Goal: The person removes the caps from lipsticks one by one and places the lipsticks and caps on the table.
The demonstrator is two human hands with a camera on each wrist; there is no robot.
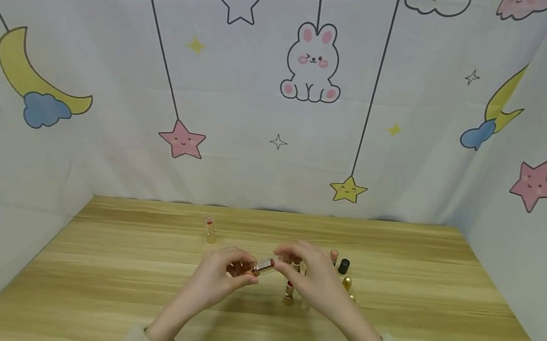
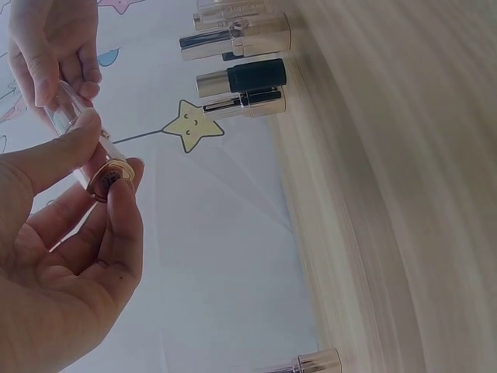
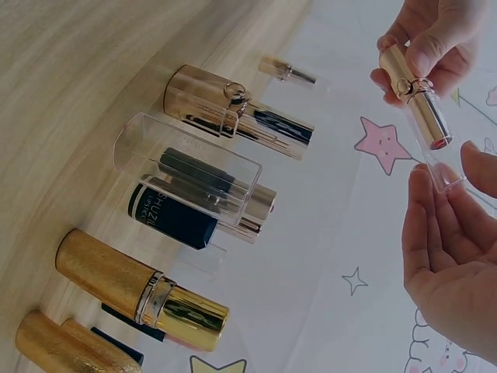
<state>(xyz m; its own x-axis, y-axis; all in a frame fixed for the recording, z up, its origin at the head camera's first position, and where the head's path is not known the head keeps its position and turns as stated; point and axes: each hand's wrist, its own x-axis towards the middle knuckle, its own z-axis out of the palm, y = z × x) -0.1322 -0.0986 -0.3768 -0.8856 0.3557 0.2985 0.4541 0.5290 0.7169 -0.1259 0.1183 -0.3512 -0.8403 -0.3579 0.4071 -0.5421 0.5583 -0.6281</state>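
My left hand (image 1: 221, 272) pinches the gold base of a lipstick (image 3: 419, 97), thumb on one side and fingers on the other. It is held tilted above the table. A clear cap (image 3: 444, 176) surrounds the lipstick's upper part, and a red tip shows at the end of the gold tube. My right hand (image 1: 309, 274) pinches the far end of that cap between thumb and fingers. In the left wrist view the lipstick's round gold bottom (image 2: 110, 180) faces the camera.
Beneath my right hand stand several lipsticks, among them an open gold one (image 1: 289, 293), a gold textured tube (image 3: 116, 272) and a black-based one (image 3: 172, 217). A clear cap (image 3: 190, 163) stands among them. Another lipstick (image 1: 211, 231) stands alone at the back left of the wooden table (image 1: 113, 264).
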